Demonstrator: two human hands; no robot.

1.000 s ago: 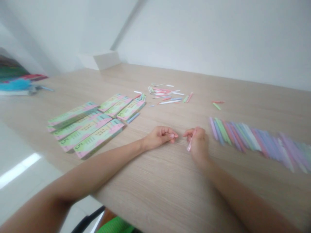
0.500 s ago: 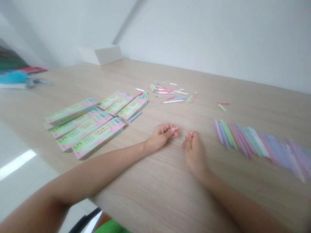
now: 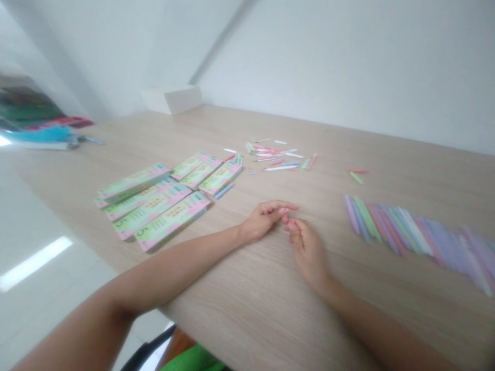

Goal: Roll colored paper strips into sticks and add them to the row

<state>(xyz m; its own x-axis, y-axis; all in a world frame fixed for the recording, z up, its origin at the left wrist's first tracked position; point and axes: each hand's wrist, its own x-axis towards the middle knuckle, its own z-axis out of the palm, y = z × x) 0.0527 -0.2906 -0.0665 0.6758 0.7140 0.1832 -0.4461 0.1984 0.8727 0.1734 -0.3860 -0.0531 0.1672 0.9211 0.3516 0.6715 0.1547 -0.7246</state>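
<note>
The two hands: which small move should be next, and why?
Perhaps the left hand should curl its outstretched finger in toward the right hand: the hands' fingertips meet or nearly meet, while that finger sticks out. Whether anything is held is unclear.

Number 5 on two nearest green-pink boxes (image 3: 173,221); smaller print, possibly lettering, too blurred to read.

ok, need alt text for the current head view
Left hand and right hand, fingertips close together over a wood-grain table; anything held is too blurred to tell. Green-pink boxes lie left, a pastel stick row right, loose sticks beyond.
</note>
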